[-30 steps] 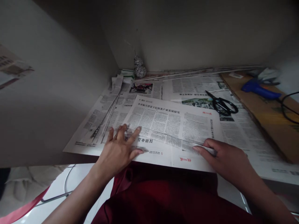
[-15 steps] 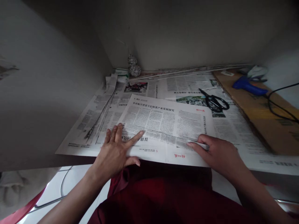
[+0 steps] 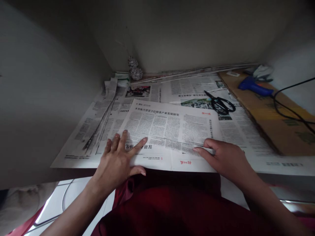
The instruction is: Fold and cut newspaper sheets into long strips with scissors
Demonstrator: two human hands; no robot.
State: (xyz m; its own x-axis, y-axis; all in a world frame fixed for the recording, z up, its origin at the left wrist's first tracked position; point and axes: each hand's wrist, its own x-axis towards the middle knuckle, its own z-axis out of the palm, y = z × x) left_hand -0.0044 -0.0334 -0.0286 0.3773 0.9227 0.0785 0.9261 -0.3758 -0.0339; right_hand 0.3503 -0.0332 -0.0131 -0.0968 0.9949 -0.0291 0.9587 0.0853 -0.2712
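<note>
A folded newspaper sheet (image 3: 159,126) lies in front of me, with a crease or overlapping edge running across its lower part. My left hand (image 3: 119,159) rests on its left side, fingers spread and pressing the paper flat. At the right end of the crease, my right hand (image 3: 221,157) is closed, thumb against forefinger. Between them shows a thin pale sliver, either the paper's edge or a slim tool; I cannot tell which. Black-handled scissors (image 3: 222,106) lie with blades apart beyond the sheet, up and right of it.
More newspaper (image 3: 73,154) covers the table. Narrow paper strips (image 3: 104,114) lie at left. A pine-cone-like ornament (image 3: 136,72) and long thin sticks (image 3: 177,76) are along the back wall. On the right, cardboard (image 3: 268,124) bears a blue glue gun (image 3: 254,87) with a black cord.
The whole view has shifted slightly, so things appear a little further left. Both hands keep nearly the same places on the newspaper sheet.
</note>
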